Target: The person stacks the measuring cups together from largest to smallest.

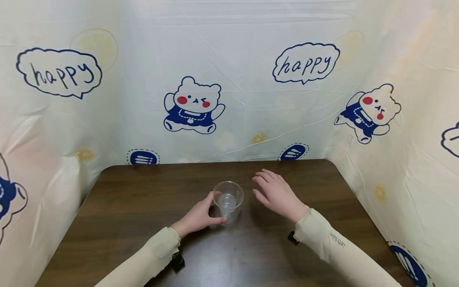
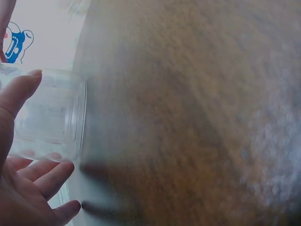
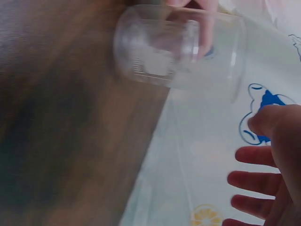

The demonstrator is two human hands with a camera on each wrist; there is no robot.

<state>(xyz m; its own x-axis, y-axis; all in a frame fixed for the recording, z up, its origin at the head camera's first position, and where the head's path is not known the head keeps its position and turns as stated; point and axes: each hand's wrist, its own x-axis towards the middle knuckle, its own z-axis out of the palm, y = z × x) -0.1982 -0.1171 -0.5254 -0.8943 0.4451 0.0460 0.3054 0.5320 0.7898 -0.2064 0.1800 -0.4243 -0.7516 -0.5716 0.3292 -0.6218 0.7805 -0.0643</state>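
Observation:
A clear beaker (image 1: pixel 234 215) stands upright on the brown table, with a smaller clear vessel (image 1: pixel 227 201) inside it. My left hand (image 1: pixel 197 215) holds the beaker from its left side, thumb at the near side and fingers round the far side. The left wrist view shows the thumb and fingers (image 2: pixel 54 181) on opposite sides of the beaker's clear wall (image 2: pixel 49 117). To the right of the beaker, my right hand (image 1: pixel 277 194) hovers apart from it with fingers spread and nothing in them. In the right wrist view its fingertips (image 3: pixel 249 181) point toward the table side.
The dark wooden table (image 1: pixel 143 199) ends at a pale printed curtain (image 1: pixel 244 79) behind it, and the same cloth hangs along both sides. Each wrist carries a small black device, the left one (image 1: pixel 177 262) and the right one (image 1: pixel 293 238).

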